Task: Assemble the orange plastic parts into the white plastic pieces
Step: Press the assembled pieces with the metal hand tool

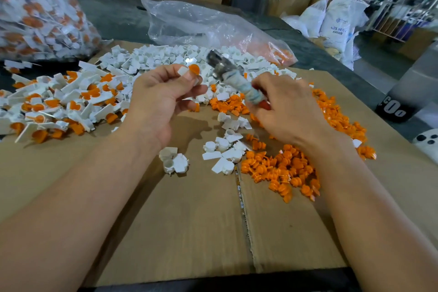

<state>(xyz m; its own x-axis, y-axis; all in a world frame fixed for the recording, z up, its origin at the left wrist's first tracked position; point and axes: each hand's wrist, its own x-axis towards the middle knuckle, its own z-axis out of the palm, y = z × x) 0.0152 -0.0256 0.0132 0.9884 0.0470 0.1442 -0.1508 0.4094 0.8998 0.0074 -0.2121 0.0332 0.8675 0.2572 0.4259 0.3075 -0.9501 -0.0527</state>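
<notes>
A: So, starting at the left, what lies on the bench (113, 14)?
B: A clear sack (40, 12) stuffed with white-and-orange pieces stands at the far left corner. In front of it, a heap of joined pieces (59, 102) spreads over the cardboard sheet (189, 232).
A: And the hands?
B: The left hand (161, 99) is raised above the cardboard, pinching a white piece (183, 70) with an orange part (194, 69) touching it at the top. Behind it lie the loose white pieces (166, 57) and a crumpled clear bag (201, 21).
A: The right one?
B: The right hand (291, 111) has its fingers curled round the handle of a metal-headed tool (233, 78), which is blurred, with its head tilted toward the left hand. Loose orange parts (284, 173) lie below and to the right of that hand, with a few scattered white ones (225, 149) just beside them.
</notes>
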